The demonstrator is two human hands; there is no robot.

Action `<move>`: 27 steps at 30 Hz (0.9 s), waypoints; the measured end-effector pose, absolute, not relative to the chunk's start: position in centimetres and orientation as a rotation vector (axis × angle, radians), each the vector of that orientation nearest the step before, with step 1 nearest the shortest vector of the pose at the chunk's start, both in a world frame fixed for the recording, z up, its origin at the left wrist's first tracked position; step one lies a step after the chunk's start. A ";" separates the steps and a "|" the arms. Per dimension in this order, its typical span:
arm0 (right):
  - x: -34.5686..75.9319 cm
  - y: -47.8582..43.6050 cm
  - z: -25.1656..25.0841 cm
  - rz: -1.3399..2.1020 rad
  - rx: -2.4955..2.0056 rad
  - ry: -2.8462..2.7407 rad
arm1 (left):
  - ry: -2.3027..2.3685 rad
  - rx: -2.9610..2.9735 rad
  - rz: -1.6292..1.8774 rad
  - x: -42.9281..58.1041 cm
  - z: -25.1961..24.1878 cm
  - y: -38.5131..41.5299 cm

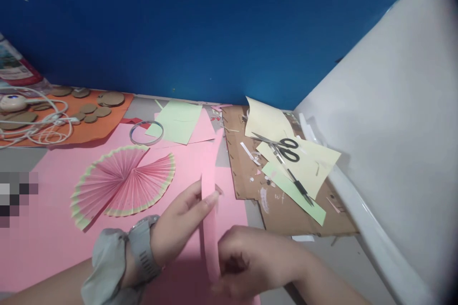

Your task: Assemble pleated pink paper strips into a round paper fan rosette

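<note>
A long pink paper strip [209,176] stands between my hands, its far end pointing toward the back of the table. My left hand [181,221] pinches it near the middle, thumb on top and fingers behind. Lower down, my right hand [250,259] has its curled fingers at the strip's near end, closed on it. Two pleated paper fans, a larger one [107,176] and a smaller one [146,188], both pink with pale green rims, lie on large pink paper [39,248] to the left of my hands.
Scissors [288,149] and a pen [291,176] rest on cream and green paper over brown cardboard [238,167]. A tape roll [146,133] lies by light green paper [182,119]. At left, white cables [53,124] and cardboard discs [110,99] sit on orange paper [89,133]. A blue wall [179,24] stands behind.
</note>
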State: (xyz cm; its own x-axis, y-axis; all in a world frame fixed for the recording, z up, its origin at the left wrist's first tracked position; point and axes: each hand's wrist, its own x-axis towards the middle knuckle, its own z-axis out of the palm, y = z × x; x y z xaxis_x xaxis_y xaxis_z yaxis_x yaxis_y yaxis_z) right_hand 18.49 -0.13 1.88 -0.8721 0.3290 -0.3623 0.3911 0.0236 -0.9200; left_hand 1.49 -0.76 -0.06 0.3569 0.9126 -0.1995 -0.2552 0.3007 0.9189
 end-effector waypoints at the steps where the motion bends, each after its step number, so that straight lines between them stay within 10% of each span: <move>1: 18.6 -0.1 1.8 -1.970 0.683 2.224 | 0.836 0.896 0.936 1.4 -0.2 -0.7; 18: 18.1 0.1 2.6 -1.825 1.410 2.398 | 0.943 1.158 0.882 1.4 0.0 -0.9; 27: 18.6 0.6 2.6 -2.307 1.542 2.036 | 0.986 0.784 1.142 1.5 -0.3 -0.6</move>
State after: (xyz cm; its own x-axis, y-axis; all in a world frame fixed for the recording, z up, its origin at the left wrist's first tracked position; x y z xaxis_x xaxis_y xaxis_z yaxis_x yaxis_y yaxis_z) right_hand 18.64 0.56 2.63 -0.5627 0.7164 -0.4125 0.3200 -0.2713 -0.9077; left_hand 1.50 -0.57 -0.33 0.1110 0.9680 -0.2251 -0.3638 0.2504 0.8972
